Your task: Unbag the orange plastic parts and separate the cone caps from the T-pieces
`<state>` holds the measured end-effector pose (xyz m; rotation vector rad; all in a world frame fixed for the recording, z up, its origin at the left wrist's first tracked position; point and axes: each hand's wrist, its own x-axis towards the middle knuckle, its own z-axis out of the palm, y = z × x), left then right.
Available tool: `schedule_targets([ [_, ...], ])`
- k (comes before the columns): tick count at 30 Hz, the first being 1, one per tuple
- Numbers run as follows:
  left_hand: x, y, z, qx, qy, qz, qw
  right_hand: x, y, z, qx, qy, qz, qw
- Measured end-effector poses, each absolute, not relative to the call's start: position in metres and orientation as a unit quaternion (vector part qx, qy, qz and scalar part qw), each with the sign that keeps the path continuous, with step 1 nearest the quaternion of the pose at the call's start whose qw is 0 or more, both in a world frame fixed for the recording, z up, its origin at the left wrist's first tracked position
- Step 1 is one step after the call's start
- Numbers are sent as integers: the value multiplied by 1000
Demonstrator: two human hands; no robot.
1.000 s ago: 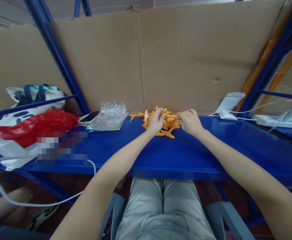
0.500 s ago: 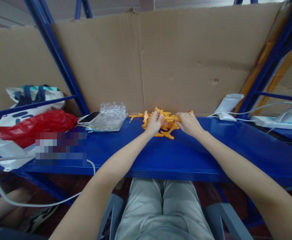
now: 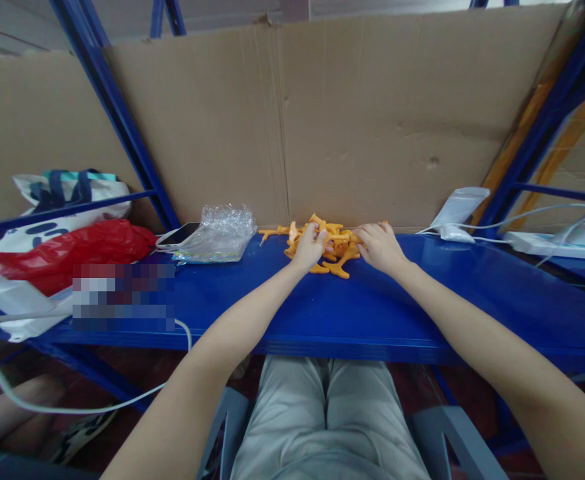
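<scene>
Nearest, grey trousers [image 3: 292, 413] are seen below the blue table's front edge [image 3: 342, 347]. Past that edge, a broad stretch of tabletop [image 3: 342, 310] is left between it and the hands, so room for pulling back is offered. Next, a forked orange piece [image 3: 341, 269] is seen at the near side of the orange pile [image 3: 343, 249], lying on the table between the hands. The hands are held apart: the left hand [image 3: 308, 252] is curled over the pile's left part, thumb uppermost; the right hand [image 3: 379, 247] is bent at its right end. Whether a piece is clamped by either cannot be told. Step in hand, as judged: orange pieces being handled at the pile. For the next move, a sure pinch and care with interlocked forks are called for. Sideways, travel is bounded by a clear plastic bag [image 3: 222, 233] left and a white packet [image 3: 459, 210] right. Farthest, reach is stopped by the cardboard panel [image 3: 372, 120], close behind the pile.
</scene>
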<state>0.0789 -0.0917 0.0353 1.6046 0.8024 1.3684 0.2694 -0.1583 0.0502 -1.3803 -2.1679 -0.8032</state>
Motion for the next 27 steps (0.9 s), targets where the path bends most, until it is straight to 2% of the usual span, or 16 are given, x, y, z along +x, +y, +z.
schedule_targets([
  [5, 76, -88, 37, 616, 341, 579, 412, 281, -153, 48, -586, -727, -265, 239],
  [11, 73, -87, 40, 614, 351, 572, 416, 305, -140, 43, -729, -612, -125, 281],
  [18, 74, -88, 39, 596, 340, 582, 436, 329, -129, 37, -756, -554, -52, 345],
  [27, 74, -92, 41, 588, 340, 576, 455, 334, -119, 29, -790, -533, -16, 303],
])
